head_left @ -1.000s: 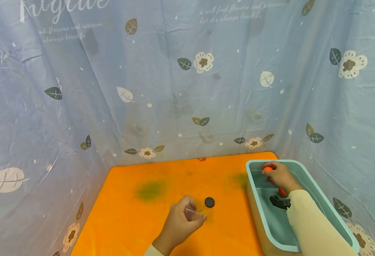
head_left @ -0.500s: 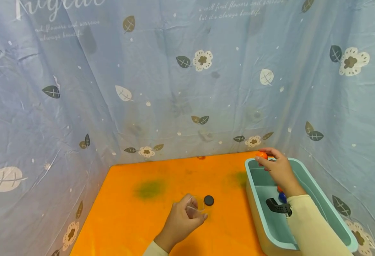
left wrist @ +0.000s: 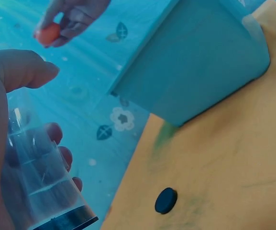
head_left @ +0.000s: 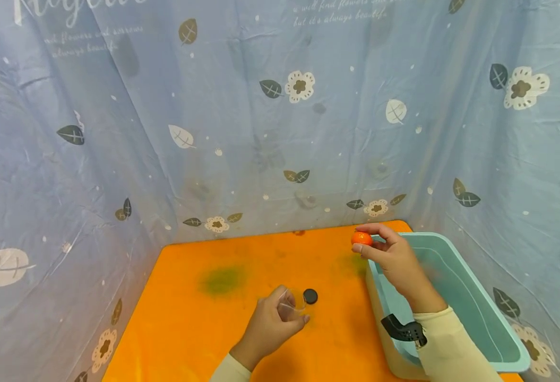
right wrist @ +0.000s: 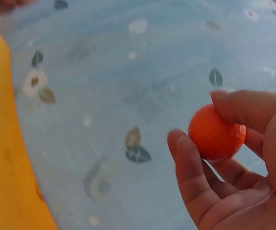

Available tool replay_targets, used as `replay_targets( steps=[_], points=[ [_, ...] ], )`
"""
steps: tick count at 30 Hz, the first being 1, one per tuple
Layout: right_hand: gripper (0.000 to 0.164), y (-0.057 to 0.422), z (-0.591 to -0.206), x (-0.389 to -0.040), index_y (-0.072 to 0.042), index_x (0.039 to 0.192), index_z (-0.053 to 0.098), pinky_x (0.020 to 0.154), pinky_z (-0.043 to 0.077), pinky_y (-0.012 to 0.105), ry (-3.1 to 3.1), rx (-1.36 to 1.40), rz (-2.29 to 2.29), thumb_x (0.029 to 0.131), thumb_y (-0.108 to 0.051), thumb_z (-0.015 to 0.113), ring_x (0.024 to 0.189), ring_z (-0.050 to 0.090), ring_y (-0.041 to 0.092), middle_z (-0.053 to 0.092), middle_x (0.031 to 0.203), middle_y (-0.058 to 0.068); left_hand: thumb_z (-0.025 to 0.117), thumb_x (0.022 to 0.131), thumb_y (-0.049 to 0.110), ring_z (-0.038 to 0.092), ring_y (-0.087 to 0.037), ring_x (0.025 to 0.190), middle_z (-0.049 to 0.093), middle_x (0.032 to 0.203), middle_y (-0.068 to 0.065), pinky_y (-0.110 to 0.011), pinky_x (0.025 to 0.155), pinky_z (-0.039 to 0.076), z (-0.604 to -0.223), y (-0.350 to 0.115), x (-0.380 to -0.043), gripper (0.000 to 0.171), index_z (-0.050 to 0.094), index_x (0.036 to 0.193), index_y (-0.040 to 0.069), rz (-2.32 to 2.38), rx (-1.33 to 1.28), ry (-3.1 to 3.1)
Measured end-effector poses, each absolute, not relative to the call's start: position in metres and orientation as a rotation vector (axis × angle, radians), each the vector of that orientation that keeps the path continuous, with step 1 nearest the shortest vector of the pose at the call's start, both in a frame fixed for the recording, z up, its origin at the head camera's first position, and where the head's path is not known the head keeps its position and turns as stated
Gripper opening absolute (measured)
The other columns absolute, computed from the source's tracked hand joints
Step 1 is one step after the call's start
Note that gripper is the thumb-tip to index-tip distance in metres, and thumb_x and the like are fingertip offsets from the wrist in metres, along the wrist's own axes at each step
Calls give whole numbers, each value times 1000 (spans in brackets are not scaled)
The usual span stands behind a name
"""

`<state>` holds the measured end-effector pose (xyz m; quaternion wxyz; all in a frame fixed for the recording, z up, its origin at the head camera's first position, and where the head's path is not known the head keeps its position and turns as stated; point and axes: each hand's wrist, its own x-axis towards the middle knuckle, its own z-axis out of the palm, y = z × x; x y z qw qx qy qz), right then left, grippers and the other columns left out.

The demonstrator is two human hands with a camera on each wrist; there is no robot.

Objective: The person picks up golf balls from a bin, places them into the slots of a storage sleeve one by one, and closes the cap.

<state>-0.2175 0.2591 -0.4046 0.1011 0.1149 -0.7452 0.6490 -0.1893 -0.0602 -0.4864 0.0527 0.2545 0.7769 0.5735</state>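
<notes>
Black-rimmed container [left wrist: 47,172] left, orange ball [head_left: 361,239] right

We see the left hand [head_left: 271,324] curled round the container over the orange table [head_left: 184,329], a black disc [head_left: 310,296] lying near it. Further right — pinched by the right hand [head_left: 396,262] — the ball hangs just beside the teal tub [head_left: 461,281]. We judge this a carrying step; the next move calls for a firm pinch and a steady container

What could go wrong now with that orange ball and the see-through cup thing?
The right hand pinches the round, bright orange ball up in the air, so it might slip and roll away. The left hand grips a clear, plastic-looking container, which could crack if dropped. And the small, round black disc lies on the flat orange table near that hand, so a bump might send it sliding.
</notes>
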Motion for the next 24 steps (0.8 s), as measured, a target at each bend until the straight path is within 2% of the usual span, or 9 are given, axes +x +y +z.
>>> replay_targets(
  steps=[8,16,20,24],
  points=[
    [35,220,-414,-194,-1,133,69,80,60,35,-2247,463,1963,102,-10,80,88,70,32,73,115,18,88,95,23,76,-14,76,77,89,8,-29,66,59,-487,-58,-192,31,60,102,13,1715,812,2393],
    [31,195,-428,-182,-7,130,72,75,57,31,-2228,587,1919,100,-4,79,84,66,31,70,115,17,86,95,20,73,-11,69,77,85,8,-27,61,58,-493,-58,-192,28,59,101,13,1682,860,2413],
    [33,184,-439,-177,-2,132,70,77,58,31,-2221,617,2002,100,-3,79,84,66,29,70,114,18,86,94,18,75,-10,74,76,86,9,-29,66,61,-499,-60,-191,28,59,100,14,1681,894,2423],
    [32,174,-450,-173,0,132,70,76,56,29,-2237,627,2072,102,-6,78,83,64,26,71,114,18,87,93,19,69,-5,66,69,76,11,-27,61,58,-505,-60,-191,31,56,96,16,1638,920,2471]
  ],
)
